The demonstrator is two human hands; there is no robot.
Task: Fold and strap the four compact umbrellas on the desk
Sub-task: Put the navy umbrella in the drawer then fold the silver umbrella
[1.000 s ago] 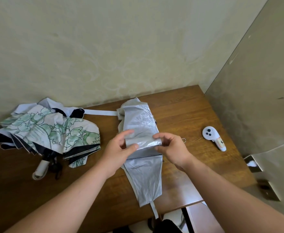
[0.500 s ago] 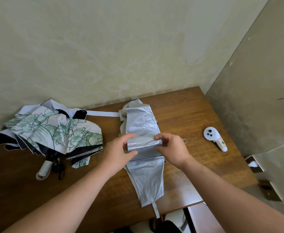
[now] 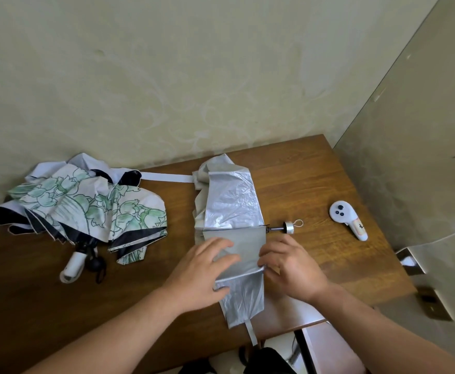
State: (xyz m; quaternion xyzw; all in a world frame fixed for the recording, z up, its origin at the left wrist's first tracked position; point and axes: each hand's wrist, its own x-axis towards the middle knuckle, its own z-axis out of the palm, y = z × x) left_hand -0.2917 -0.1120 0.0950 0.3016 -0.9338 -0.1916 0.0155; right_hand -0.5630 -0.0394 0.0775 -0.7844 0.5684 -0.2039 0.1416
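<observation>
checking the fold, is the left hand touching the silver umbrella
Touching. The head view shows the left hand with fingers laid flat on the folded panel of the silver umbrella, no gap between them; the right hand pinches its other edge.

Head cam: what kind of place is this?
Probably a home or small office corner: a wooden desk pushed against a plain wall, with a white handheld controller lying by the silver umbrella.

The umbrella (image 3: 233, 211) in the middle of the picture is shiny silver and grey. The umbrella (image 3: 86, 209) at the left is white with green flowers and leaves drawn in dark lines, black underneath, with a white handle (image 3: 73, 263). The desk (image 3: 315, 184) is brown wood. The controller (image 3: 349, 222) at the right is white with black buttons. The wall (image 3: 167, 63) is pale yellow-green.
</observation>
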